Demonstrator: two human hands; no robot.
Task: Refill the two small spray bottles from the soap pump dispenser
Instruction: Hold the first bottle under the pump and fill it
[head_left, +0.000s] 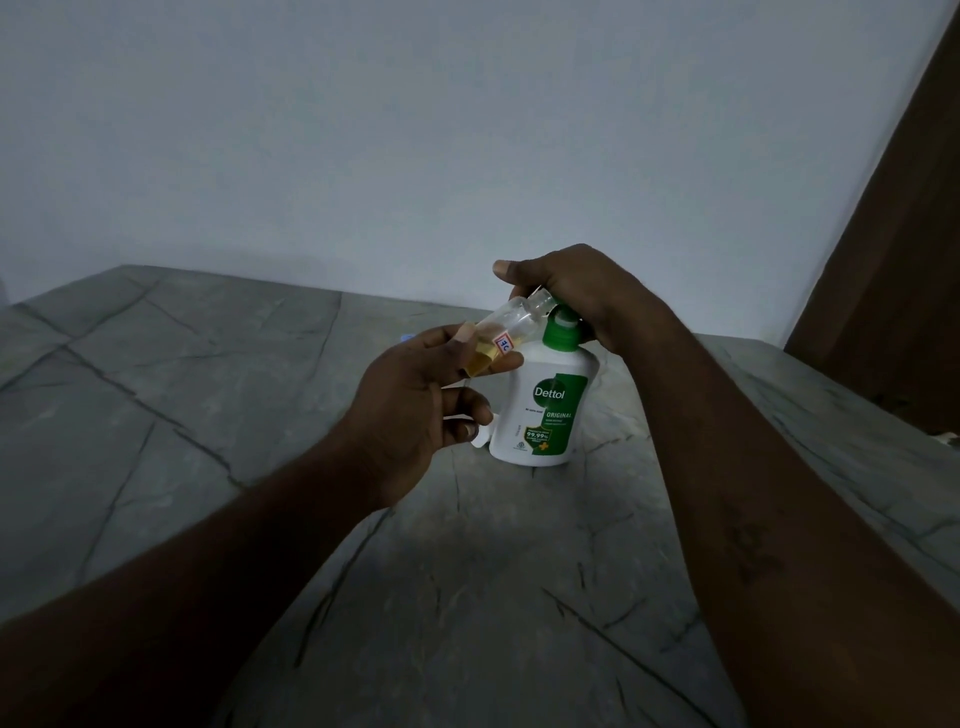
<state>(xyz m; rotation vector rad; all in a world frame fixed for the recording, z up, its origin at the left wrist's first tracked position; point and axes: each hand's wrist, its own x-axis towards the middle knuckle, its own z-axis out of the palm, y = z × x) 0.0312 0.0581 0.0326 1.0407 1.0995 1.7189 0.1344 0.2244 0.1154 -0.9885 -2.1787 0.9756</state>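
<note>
A white Dettol soap pump dispenser (545, 410) with a green label and green collar stands on the grey stone counter (467, 571). My right hand (566, 291) covers its pump head from above, fingers curled over it. My left hand (415, 400) pinches a small clear spray bottle (511, 332), tilted, with its open mouth up against the pump's nozzle. A little amber liquid sits in the bottle's lower end, beside a small red and white sticker. My left hand's lower fingers also hold a thin white part (480, 441), mostly hidden. No second spray bottle shows.
A pale wall (415, 156) rises behind the counter. A brown wooden panel (893, 234) stands at the far right. The counter's right edge runs close beside my right forearm. The light is dim.
</note>
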